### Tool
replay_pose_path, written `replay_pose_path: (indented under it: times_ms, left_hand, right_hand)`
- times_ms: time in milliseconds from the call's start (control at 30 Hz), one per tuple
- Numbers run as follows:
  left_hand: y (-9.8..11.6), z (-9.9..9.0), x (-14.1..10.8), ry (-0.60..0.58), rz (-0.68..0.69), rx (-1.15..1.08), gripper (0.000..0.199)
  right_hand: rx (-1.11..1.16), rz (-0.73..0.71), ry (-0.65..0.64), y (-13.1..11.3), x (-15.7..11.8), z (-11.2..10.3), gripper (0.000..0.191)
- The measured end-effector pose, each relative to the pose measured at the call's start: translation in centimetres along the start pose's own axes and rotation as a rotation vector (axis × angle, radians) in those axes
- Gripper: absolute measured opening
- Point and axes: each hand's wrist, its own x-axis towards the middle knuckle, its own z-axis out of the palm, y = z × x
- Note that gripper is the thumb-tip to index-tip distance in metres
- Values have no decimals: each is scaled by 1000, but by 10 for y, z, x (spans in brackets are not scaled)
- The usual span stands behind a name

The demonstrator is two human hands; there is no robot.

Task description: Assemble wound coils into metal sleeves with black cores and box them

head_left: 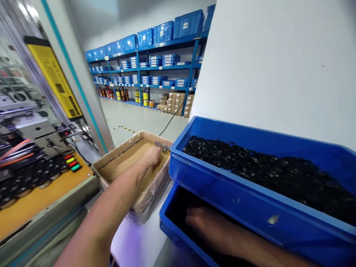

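Note:
My left hand (153,155) reaches into a cardboard box (111,177) lined with clear plastic. Its curled fingers are at a small heap of shiny metal parts (166,148) in the box's far right corner, and what they grip is hidden. My right hand (198,218) is down inside the lower blue bin (178,231), its fingers curled in the dark interior. I cannot make out what is between them. Above that bin sits another blue bin (228,178), filled with small black parts (258,163).
At left, a machine with a yellow label plate (54,76) stands beside an orange work surface (52,189) carrying rows of black round parts (30,181) and coloured buttons (72,162). A white panel (272,66) rises behind the bins. Blue shelving (167,68) stands farther back.

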Motion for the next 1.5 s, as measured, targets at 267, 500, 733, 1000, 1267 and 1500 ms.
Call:
replay_pose_path:
  times_ms: [267, 500, 733, 1000, 1267, 1500]
  left_hand:
    - [26, -44, -151, 297, -4, -283, 14]
    - [43, -23, -342, 626, -108, -639, 26]
    - [70, -7, -407, 755, -166, -837, 29]
    - [93, -7, -427, 731, -58, -792, 36]
    - [103, -1, -423, 764, -96, -853, 43]
    - [99, 4, -418, 717, -158, -954, 39]
  right_hand:
    - [-16, -129, 328, 22, 14, 31, 37]
    - [70, -307, 743, -8, 6, 9, 25]
    - [141, -888, 1000, -133, -33, -2, 11]
    - [245, -1122, 1123, -185, -46, 22, 14]
    - [188, -1132, 1157, -181, -48, 25, 10]
    - [185, -1077, 1168, -169, -49, 20, 12]
